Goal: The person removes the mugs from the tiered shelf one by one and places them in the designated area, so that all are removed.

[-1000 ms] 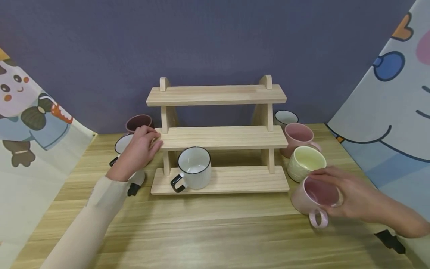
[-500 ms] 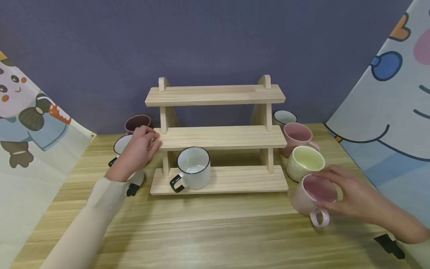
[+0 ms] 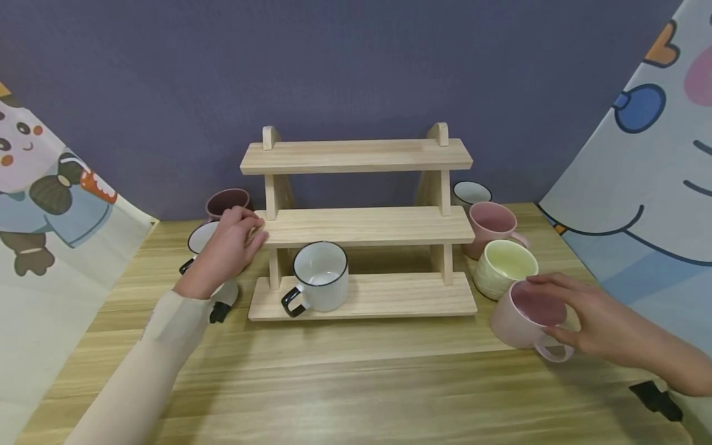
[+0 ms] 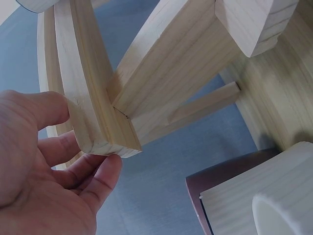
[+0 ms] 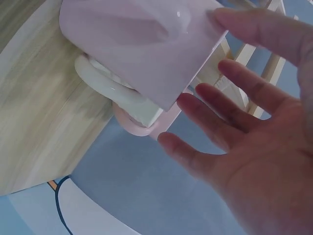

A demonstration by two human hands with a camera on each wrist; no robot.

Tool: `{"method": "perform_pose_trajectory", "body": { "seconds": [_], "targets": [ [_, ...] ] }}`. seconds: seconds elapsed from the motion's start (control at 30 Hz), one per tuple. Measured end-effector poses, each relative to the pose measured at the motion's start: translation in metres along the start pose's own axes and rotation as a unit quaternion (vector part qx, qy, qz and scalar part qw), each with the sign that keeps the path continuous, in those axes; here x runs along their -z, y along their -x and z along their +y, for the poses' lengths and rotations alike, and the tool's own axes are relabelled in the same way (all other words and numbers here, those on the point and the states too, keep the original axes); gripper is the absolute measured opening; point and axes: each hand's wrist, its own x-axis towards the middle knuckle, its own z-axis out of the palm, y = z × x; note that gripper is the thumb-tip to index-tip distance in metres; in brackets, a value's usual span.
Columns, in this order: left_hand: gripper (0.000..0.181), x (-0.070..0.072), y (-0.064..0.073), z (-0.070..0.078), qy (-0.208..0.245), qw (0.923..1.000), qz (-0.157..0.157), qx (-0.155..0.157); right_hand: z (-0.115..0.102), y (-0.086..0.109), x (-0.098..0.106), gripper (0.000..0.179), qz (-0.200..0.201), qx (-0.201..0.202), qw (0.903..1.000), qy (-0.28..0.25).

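My left hand (image 3: pixel 222 250) grips the left end of the middle board of a three-tier wooden display shelf (image 3: pixel 361 227). In the left wrist view the thumb lies on one face of that board (image 4: pixel 80 93), and the fingers curl round its end. At the right, my right hand (image 3: pixel 595 318) holds a pale pink mug (image 3: pixel 513 321) by its rim, thumb on the near side near the handle and fingers across the top. The mug leans slightly, its handle toward me and to the right. A white mug (image 3: pixel 325 290) with black rim and handle stands on the lowest board, left of centre.
Behind the held mug stand a pale yellow cup (image 3: pixel 492 281), a darker pink mug (image 3: pixel 484 238) and a dark-rimmed white mug (image 3: pixel 464 196). Left of the shelf are a dark mauve mug (image 3: pixel 222 201) and white mugs (image 3: pixel 199 238), partly hidden by my left arm.
My right hand has turned the pale pink mug, so its handle has swung to the right, and the mug has shifted slightly right. The left hand keeps its grip on the shelf.
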Motion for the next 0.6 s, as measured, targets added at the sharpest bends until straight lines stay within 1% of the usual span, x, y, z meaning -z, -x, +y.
{"method": "perform_pose_trajectory", "body": {
  "seconds": [0.23,0.37,0.47,0.6],
  "targets": [
    [0.026,-0.001,-0.001,-0.001,-0.001,1.0000,0.002,0.000,0.001,-0.001,0.001,0.072,-0.009,0.006,0.9999,-0.003],
    [0.026,0.000,0.000,0.000,0.002,1.0000,0.000,0.002,0.003,-0.006,0.002,0.069,-0.003,0.032,0.9993,-0.019],
    [0.026,0.001,0.000,0.001,0.003,1.0000,-0.002,0.004,0.004,-0.016,0.004,0.063,0.016,0.052,0.9981,-0.030],
    [0.026,0.001,0.000,0.002,0.001,1.0000,-0.003,0.008,0.002,-0.037,0.010,0.055,0.038,0.069,0.9960,-0.043]
  ]
}}
